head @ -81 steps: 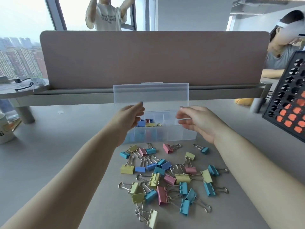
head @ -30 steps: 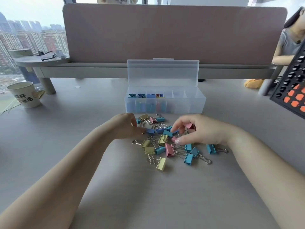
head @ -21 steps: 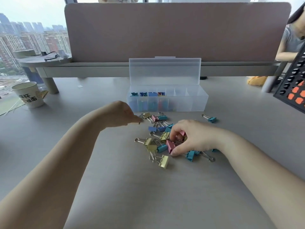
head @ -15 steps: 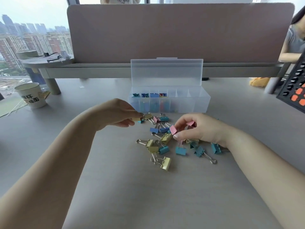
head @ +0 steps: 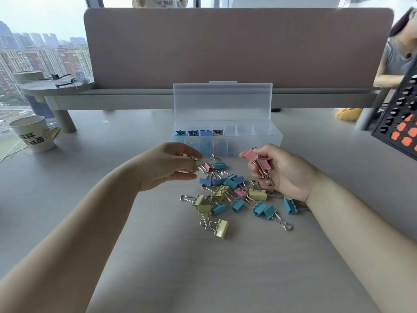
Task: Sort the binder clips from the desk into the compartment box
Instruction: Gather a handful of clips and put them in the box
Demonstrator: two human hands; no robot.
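Both hands have lifted off the clip pile (head: 234, 195): left hand (head: 168, 166) pinches a yellow clip (head: 199, 163), right hand (head: 279, 170) grips pink clips (head: 257, 160), partly hidden, just before the compartment box (head: 276, 137); bare desk (head: 203, 279) nearer.

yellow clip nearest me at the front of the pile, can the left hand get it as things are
Probably not yet: the way to the yellow clip is free, but the left hand already pinches another yellow clip.

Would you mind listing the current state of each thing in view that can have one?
Compartment box: lid open, left compartments hold clips.
Left hand: pinching a yellow clip.
Right hand: gripping pink clips.
Loose clips: scattered on desk.
Paper cup: upright.
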